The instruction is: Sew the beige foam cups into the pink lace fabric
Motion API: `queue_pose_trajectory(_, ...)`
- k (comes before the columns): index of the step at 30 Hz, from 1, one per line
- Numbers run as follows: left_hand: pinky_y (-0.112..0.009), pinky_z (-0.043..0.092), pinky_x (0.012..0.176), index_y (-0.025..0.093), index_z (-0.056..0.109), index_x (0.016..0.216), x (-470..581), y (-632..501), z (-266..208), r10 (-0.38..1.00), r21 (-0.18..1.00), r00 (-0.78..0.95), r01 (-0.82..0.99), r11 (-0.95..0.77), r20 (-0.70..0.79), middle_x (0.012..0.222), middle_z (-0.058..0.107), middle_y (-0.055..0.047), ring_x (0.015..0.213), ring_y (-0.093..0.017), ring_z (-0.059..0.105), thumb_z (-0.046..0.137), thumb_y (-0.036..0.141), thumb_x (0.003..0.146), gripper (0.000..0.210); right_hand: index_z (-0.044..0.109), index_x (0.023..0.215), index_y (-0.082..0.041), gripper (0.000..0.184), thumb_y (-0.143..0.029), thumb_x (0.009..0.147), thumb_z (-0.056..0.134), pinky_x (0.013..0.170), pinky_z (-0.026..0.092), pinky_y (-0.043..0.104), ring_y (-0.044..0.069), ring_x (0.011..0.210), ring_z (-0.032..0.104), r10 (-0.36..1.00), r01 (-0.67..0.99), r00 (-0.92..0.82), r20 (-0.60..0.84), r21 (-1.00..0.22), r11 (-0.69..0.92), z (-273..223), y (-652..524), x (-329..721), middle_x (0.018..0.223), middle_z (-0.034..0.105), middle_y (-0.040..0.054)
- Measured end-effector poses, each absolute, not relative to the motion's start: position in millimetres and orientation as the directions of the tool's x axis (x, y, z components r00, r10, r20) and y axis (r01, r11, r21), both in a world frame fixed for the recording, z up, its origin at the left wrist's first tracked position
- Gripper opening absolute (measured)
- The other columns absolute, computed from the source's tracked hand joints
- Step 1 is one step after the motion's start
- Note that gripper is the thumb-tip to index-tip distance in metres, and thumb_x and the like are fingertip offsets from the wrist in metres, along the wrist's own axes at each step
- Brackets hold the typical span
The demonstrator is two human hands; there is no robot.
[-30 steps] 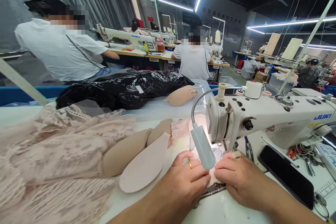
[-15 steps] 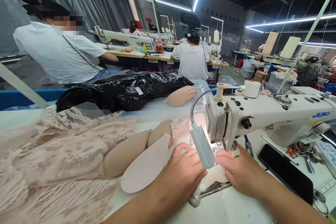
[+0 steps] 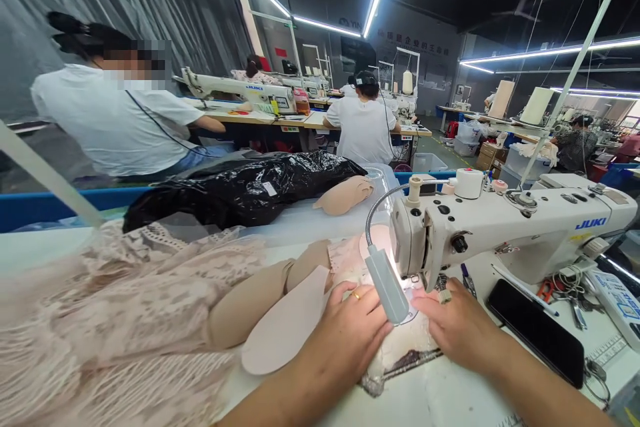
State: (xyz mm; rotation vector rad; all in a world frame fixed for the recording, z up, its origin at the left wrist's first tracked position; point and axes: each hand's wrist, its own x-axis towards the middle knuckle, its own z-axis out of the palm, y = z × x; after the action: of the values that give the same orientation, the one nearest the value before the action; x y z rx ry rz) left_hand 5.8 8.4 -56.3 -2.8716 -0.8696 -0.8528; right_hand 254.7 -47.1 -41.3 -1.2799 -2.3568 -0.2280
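My left hand [image 3: 350, 327], a ring on one finger, rests on the sewing machine's bed with its fingers bent and close together. Facing it, my right hand [image 3: 463, 323] is closed, thumb and forefinger close to the needle area. A grey lamp head [image 3: 387, 285] on a bendable neck covers the fingertips, so whatever lies between them cannot be made out. Behind the lamp stands the white sewing machine [image 3: 520, 217]. A pale, smooth bra cup pad [image 3: 285, 330] lies left of my left hand, against beige cups [image 3: 250, 300] and lace fabric [image 3: 135, 300].
A black plastic bag [image 3: 245, 190] and another beige cup [image 3: 345, 195] lie behind the lace. To the right are a phone [image 3: 535, 330], a white pen [image 3: 527, 290], small snips [image 3: 577, 313] and keys [image 3: 596, 373]. Co-workers sit at machines farther back.
The camera view has shifted slightly, so the machine and phone appear a little farther left. Both hands keep nearly the same place beside the needle area.
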Motion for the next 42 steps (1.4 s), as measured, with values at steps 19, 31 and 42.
queue_pose_trajectory(19,-0.022,0.051,0.085,0.03,0.078,0.1,-72.9,-100.8,14.0,0.61,0.682,0.792,0.453,-0.574,-0.012,0.105,0.077,-0.001,0.095,-0.019,0.072,0.059,0.021,0.101,0.021,0.067,0.125,-0.012,0.035,-0.004,0.097,0.047,0.085,0.063,0.049,0.033,0.093,0.069,0.836,0.958,-0.244,0.492,-0.013,0.288,-53.9,-77.5,312.8,0.101,0.071,0.0152)
queue_pose_trajectory(31,-0.032,0.036,0.065,0.024,0.056,0.078,-41.5,-86.9,-0.8,0.974,0.741,0.201,0.669,-0.057,-0.107,0.073,0.058,0.001,0.069,-0.023,0.055,0.059,0.048,0.086,0.025,0.059,0.115,-0.025,0.022,-0.024,0.115,0.037,0.075,0.051,0.03,0.02,0.081,0.066,0.913,0.607,-0.284,0.291,-0.683,0.407,-7.0,-138.1,222.6,0.091,0.067,0.0014)
queue_pose_trajectory(42,-0.027,0.062,0.08,0.019,0.074,0.099,-26.4,-107.2,24.9,0.883,0.819,0.227,-0.333,0.468,-0.412,0.094,0.084,-0.007,0.086,-0.023,0.08,0.098,0.031,0.068,0.041,0.054,0.103,-0.023,0.011,-0.028,0.111,0.048,0.062,0.042,0.028,0.019,0.068,0.06,0.798,0.656,-0.321,0.51,-0.488,0.575,-25.9,-137.9,181.0,0.084,0.066,0.0004)
